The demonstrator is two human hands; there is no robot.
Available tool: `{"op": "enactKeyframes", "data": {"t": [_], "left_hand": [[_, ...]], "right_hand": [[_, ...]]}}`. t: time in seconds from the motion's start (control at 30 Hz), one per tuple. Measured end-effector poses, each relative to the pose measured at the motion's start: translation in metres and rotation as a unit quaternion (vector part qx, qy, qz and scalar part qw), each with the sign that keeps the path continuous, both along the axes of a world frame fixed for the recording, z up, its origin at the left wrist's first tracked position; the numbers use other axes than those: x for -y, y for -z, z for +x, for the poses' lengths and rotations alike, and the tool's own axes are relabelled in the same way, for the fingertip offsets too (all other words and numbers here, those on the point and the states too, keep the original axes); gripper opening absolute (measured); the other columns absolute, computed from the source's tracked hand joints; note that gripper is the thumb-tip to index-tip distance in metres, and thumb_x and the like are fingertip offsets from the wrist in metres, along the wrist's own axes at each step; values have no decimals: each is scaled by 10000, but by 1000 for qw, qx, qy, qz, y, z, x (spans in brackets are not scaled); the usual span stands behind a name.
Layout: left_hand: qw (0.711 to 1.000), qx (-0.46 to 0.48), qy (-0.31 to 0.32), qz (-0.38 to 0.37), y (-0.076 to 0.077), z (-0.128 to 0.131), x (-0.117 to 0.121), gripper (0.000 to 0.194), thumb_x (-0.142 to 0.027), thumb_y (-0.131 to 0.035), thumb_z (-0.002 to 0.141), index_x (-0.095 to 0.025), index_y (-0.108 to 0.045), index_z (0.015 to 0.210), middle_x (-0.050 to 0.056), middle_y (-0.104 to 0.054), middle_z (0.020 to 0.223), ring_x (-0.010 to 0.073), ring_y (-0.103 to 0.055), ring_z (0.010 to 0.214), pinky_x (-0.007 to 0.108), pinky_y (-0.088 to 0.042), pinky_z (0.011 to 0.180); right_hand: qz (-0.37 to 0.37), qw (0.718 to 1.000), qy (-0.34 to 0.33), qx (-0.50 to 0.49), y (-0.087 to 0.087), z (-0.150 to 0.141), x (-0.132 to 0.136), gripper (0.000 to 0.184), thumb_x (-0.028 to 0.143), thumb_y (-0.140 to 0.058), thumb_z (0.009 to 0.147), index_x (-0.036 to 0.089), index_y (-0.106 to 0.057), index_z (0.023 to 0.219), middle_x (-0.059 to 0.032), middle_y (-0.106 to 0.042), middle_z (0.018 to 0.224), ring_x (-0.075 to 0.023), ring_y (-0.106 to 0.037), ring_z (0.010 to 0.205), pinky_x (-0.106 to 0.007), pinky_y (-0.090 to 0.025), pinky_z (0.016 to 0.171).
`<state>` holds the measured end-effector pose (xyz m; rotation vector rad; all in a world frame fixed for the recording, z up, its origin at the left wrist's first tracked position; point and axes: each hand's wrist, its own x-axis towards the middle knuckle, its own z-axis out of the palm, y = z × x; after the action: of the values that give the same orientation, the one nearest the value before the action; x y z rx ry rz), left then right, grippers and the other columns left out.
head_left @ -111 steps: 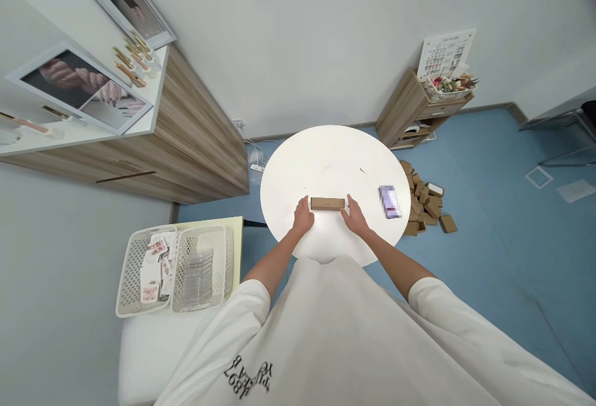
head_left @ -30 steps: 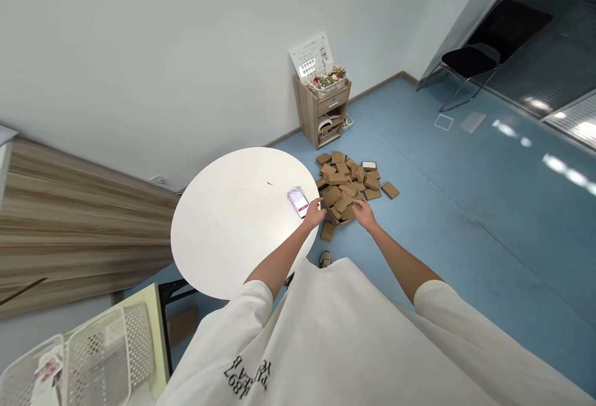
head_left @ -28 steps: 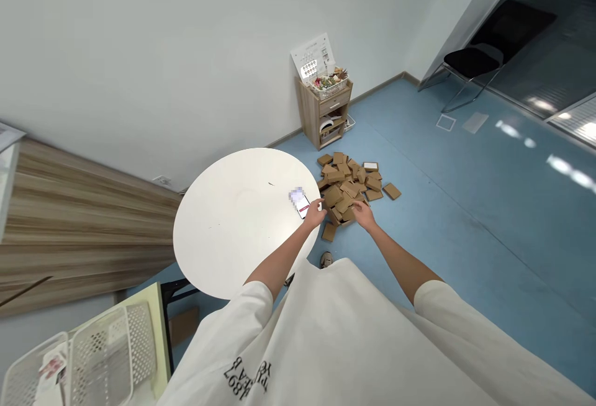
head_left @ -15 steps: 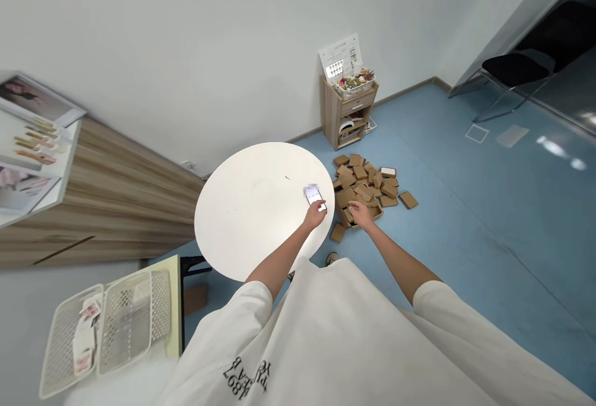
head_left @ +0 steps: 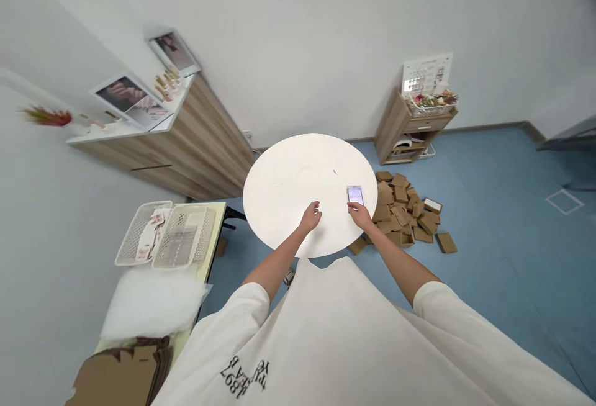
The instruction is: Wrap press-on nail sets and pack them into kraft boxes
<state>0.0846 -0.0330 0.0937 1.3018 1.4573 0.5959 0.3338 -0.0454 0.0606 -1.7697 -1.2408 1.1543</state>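
Note:
My left hand (head_left: 311, 216) is over the white round table (head_left: 279, 207), its fingers loosely curved and apart, with nothing seen in them. Over the table's right side, my right hand (head_left: 360, 215) has its fingers slightly bent and parted. It overlaps the lower edge of a phone (head_left: 354, 194) with a lit screen. The phone appears to lie on the tabletop; whether the hand touches it I cannot tell. A small dark thin object (head_left: 335, 172) lies farther back on the table.
Several small brown cardboard boxes (head_left: 400, 207) are heaped on the floor right of the table. A wooden cabinet (head_left: 405, 120) stands behind them. On the left are a tall wood-grain counter (head_left: 209, 139) and a side table with white plastic baskets (head_left: 184, 238) and flat cardboard (head_left: 116, 375).
The view has swung left, so the table and boxes appear farther right. My left hand no longer overlaps the phone; my right hand, earlier over the boxes, now does.

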Motion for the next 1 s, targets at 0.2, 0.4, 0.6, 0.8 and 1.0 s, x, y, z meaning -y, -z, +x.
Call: {"op": "enactKeyframes", "data": {"t": [0.2,0.4,0.6,0.8,1.0], "left_hand": [[999,17,-48,17,4,-92,14,498,-172,-572,857,-229,-539,1351,115,-554,1423,217,-607,1184,328,-523,915],[995,16,-95,15,10,-190,32,479,-142,-563,843,-212,-581,1316,115,-583,1392,221,-623,1167,336,-526,935],[991,17,-129,11,20,-261,51,486,-126,-556,823,-213,-595,1299,101,-603,1379,222,-633,1147,341,-522,950],[982,31,-183,28,17,-313,59,475,-113,-549,831,-191,-591,1297,125,-600,1391,234,-623,1186,355,-514,979],[968,24,-249,33,11,-342,66,434,-130,-574,849,-203,-608,1276,112,-609,1385,235,-609,1227,368,-487,1040]], "right_hand": [[8,998,-55,7,-11,-91,-14,388,343,-546,829,222,-690,1168,-77,-685,1239,-225,-667,1048,-405,-510,961],[-4,995,-101,5,-13,-202,-9,381,352,-548,823,222,-692,1151,-80,-688,1217,-226,-668,1027,-411,-506,953],[-13,988,-154,5,-16,-297,2,375,358,-558,829,240,-689,1159,-75,-684,1227,-219,-671,1009,-405,-506,942],[-12,974,-224,8,-29,-351,-10,354,356,-556,840,235,-684,1148,-74,-690,1202,-218,-666,1004,-390,-513,917],[-12,958,-285,9,-38,-384,-36,333,348,-565,830,235,-690,1118,-74,-698,1187,-217,-671,992,-382,-518,904]]}}
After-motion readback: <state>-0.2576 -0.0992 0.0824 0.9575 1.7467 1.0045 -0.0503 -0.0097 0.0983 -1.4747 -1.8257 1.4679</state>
